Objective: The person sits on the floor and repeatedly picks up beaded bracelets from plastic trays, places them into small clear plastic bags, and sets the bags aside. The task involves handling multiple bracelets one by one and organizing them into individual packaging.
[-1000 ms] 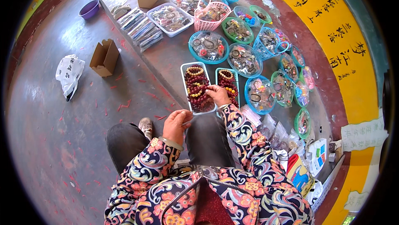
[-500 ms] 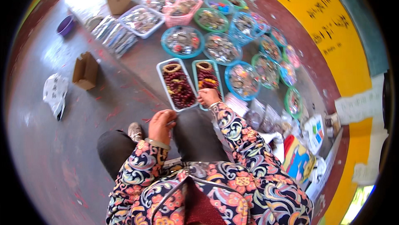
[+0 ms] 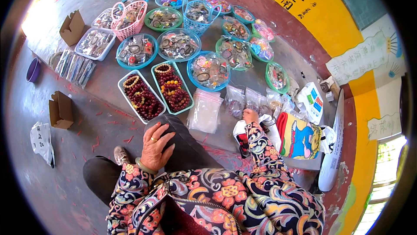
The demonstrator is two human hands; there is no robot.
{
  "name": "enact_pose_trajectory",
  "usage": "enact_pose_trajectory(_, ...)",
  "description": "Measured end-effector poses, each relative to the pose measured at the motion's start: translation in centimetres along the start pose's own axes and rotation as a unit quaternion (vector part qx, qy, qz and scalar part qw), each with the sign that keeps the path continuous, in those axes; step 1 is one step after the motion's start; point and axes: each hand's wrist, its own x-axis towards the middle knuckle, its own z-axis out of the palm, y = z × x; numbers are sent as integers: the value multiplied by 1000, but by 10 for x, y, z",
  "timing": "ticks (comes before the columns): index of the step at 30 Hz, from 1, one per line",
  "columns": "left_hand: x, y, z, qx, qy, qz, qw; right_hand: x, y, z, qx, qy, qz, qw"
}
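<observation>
My left hand (image 3: 157, 147) lies on my left knee, fingers apart, with a ring on one finger and nothing in it. My right hand (image 3: 250, 116) is at the clear plastic bags (image 3: 255, 99) of beads, its fingers curled; what they grip, if anything, is hidden. A white bag (image 3: 273, 131) lies beside that hand. To its left is a stack of empty clear bags (image 3: 204, 110). Further left, a white tray (image 3: 123, 88) and a pale green tray (image 3: 191, 101) hold dark red bead bracelets (image 3: 167, 78), some with yellow or cream beads among them.
Round baskets, including a blue one (image 3: 190, 75) and a green one (image 3: 269, 84), hold packaged trinkets. A pink basket (image 3: 130, 26) stands behind. Cardboard boxes (image 3: 61, 112) and a purple bowl (image 3: 33, 71) are at left. A colourful cloth bag (image 3: 299, 137) lies at right.
My right hand has left the pale green tray and moved right to the bags. My left hand has flattened onto my knee. The view has swung right.
</observation>
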Motion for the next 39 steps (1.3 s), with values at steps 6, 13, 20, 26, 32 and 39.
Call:
enact_pose_trajectory(6,-1,0,4,43,-24,-5,999,-8,-35,9,-175,-15,-69,982)
enact_pose_trajectory(13,2,0,6,65,-30,-9,997,-25,-89,35,-348,-17,-68,935)
enact_pose_trajectory(20,-1,2,5,64,-27,-19,997,-4,-80,31,-278,-23,-22,960)
enact_pose_trajectory(26,5,0,9,48,-23,1,999,34,-34,-16,4,137,58,989)
enact_pose_trajectory(32,-3,2,-1,22,2,-18,1000,26,-97,-65,95,98,-87,987)
enact_pose_trajectory(39,0,-6,-3,-341,154,-148,915,-72,-278,-112,551,-295,-42,779)
